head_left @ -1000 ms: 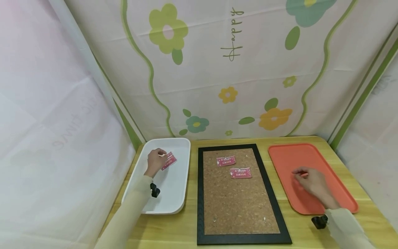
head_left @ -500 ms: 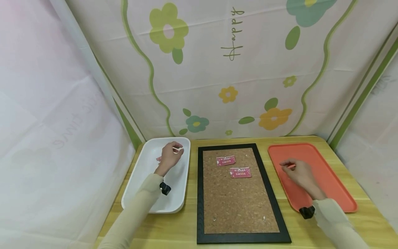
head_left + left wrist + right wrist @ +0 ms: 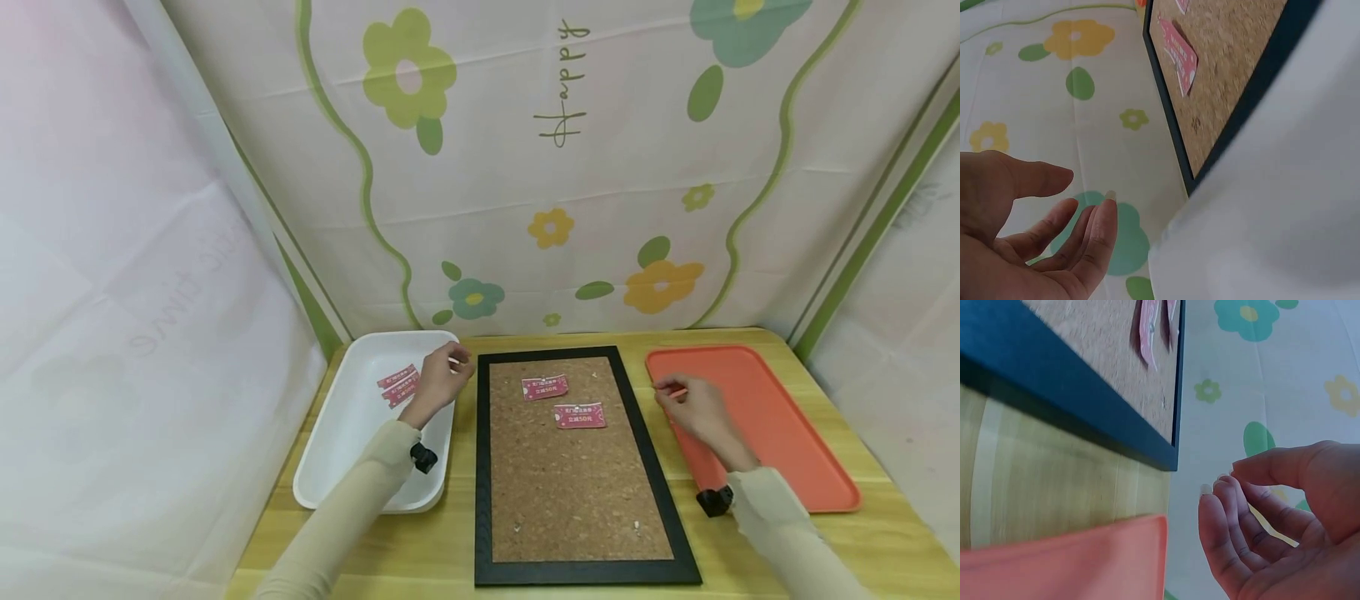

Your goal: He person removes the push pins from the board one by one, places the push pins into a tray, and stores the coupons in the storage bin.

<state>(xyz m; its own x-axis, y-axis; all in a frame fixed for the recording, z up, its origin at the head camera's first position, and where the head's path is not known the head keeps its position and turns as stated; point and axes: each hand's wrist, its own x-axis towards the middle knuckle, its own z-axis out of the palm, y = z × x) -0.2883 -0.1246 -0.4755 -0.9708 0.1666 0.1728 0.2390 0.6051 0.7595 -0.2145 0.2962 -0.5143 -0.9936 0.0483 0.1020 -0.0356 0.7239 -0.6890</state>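
Head view: black-framed cork board [image 3: 577, 467] with two pink cards [image 3: 545, 387], left hand [image 3: 442, 379] over white tray [image 3: 360, 467] edge, two more cards [image 3: 397, 387] inside, right hand [image 3: 686, 404] at orange tray [image 3: 780, 433] corner, wrist views alone showing both hands' fingers loosely curled, empty.

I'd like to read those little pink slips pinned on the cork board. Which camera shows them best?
The head view: both pink slips lie flat and whole on the cork board, print facing the camera. The left wrist view shows them edge-on and slanted; the right wrist view catches only a blurred sliver.
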